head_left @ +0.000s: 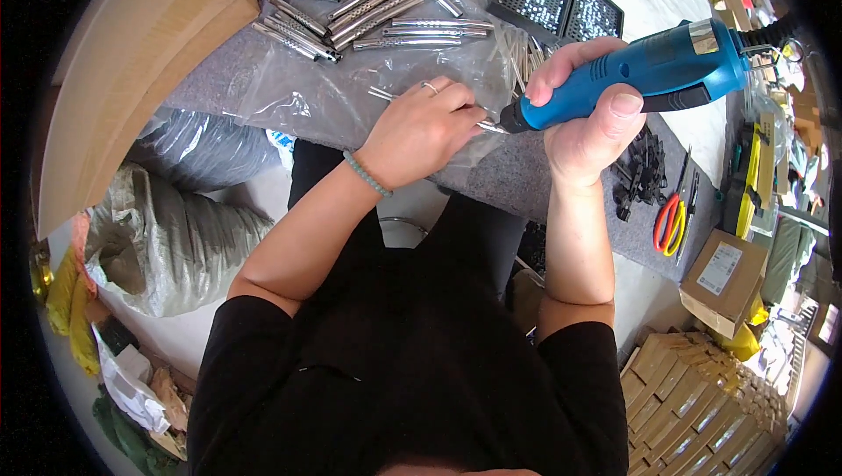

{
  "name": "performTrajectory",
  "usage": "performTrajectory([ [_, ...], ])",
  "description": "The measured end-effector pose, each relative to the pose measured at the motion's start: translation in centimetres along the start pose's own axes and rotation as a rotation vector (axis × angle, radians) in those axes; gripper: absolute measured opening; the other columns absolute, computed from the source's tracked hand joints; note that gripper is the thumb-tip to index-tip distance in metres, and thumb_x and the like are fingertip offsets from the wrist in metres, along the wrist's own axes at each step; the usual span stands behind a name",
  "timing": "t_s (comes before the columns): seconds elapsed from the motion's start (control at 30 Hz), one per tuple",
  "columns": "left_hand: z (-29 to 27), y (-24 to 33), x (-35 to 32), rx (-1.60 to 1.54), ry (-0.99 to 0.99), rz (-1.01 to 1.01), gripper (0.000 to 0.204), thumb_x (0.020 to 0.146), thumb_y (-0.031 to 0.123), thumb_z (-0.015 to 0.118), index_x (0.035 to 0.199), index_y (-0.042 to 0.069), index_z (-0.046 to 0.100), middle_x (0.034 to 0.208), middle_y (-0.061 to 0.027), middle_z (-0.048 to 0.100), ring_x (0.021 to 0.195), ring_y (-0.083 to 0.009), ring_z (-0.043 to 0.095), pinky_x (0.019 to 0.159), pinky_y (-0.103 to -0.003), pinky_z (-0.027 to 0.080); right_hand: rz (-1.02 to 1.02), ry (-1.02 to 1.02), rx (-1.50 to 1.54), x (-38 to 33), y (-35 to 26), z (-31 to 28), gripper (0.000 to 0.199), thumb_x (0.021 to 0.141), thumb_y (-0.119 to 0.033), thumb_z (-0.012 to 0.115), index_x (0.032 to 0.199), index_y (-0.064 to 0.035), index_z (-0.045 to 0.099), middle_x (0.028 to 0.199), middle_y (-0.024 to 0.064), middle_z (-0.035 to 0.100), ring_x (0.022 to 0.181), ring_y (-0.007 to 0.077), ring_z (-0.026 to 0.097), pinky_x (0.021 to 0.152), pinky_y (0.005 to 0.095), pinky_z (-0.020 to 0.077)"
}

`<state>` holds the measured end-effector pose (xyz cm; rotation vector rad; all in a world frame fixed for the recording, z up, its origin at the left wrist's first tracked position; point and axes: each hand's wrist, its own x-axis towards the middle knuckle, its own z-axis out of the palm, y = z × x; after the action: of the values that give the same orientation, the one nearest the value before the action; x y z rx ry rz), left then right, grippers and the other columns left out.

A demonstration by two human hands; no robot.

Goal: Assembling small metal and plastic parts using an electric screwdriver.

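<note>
Head view, entry one: slim metal piece (381, 93), silver, held by the left hand (421, 132) above the near edge of the grey surface (495, 179). Left fingers: pinched on the piece, which passes beneath the palm and shows at both sides (two narrow ends at the far left, so one part or a pair cannot be told). Key relation: the piece's right end lies at the tool nose, just beyond the left fingertips; contact or a hair's gap there cannot be told.

Long axis of piece: slanting from upper left to lower right, right end pointing at the nose and slightly toward the person. Nearer hand: left, already on it; the right hand (596, 129) lies farther along, past the nose.

Entry two: blue power tool (645, 68), black-nosed. Right fingers: clamped round the body, thumb on the near side. Long axis: upper right to lower left, nose facing the left hand. Together the two axes form a wide, shallow V, opening away from the person.

Also listed: perforated metal tubes (377, 15) in a loose pile beyond the left hand, on clear plastic sheeting (329, 103); red-and-yellow-handled pliers (669, 223), right of the right forearm.
</note>
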<state>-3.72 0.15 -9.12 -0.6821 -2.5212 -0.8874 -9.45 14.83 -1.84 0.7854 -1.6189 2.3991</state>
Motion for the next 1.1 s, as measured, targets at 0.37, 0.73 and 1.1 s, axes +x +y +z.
performTrajectory([
  [0.37, 0.0, 0.0, -0.1, 0.038, -0.010, 0.010, 0.015, 0.076, 0.017, 0.064, 0.088, 0.007, 0.064, 0.087, -0.0045, 0.053, 0.087, -0.0229, 0.054, 0.074, -0.035, 0.047, 0.095, -0.077, -0.143, 0.0, -0.2, 0.4, 0.075, 0.070, -0.071, 0.061, 0.096, -0.0023, 0.047, 0.067, 0.0094, 0.053, 0.051, 0.0175, 0.053, 0.047, 0.0290, 0.0455],
  [0.73, 0.0, -0.2, 0.2, -0.007, 0.006, 0.018, 0.014, 0.076, 0.016, 0.065, 0.086, 0.006, 0.064, 0.087, -0.0045, 0.054, 0.088, -0.0233, 0.055, 0.074, -0.035, 0.046, 0.148, -0.101, -0.096, -0.3, -0.3, 0.5, 0.074, 0.066, -0.071, 0.064, 0.095, -0.0048, 0.047, 0.065, 0.0079, 0.053, 0.050, 0.0162, 0.052, 0.048, 0.0283, 0.0454],
  [1.1, -0.5, 1.1, 0.9, 0.026, -0.029, -0.014, 0.025, 0.075, 0.016, 0.069, 0.097, 0.005, 0.064, 0.094, -0.0079, 0.057, 0.088, -0.0266, 0.056, 0.076, -0.036, 0.047, -0.142, 0.063, -0.210, 4.7, -3.4, -2.6, 0.060, 0.084, -0.060, 0.050, 0.088, -0.0002, 0.048, 0.061, 0.0104, 0.054, 0.047, 0.0160, 0.054, 0.044, 0.0247, 0.0428],
])
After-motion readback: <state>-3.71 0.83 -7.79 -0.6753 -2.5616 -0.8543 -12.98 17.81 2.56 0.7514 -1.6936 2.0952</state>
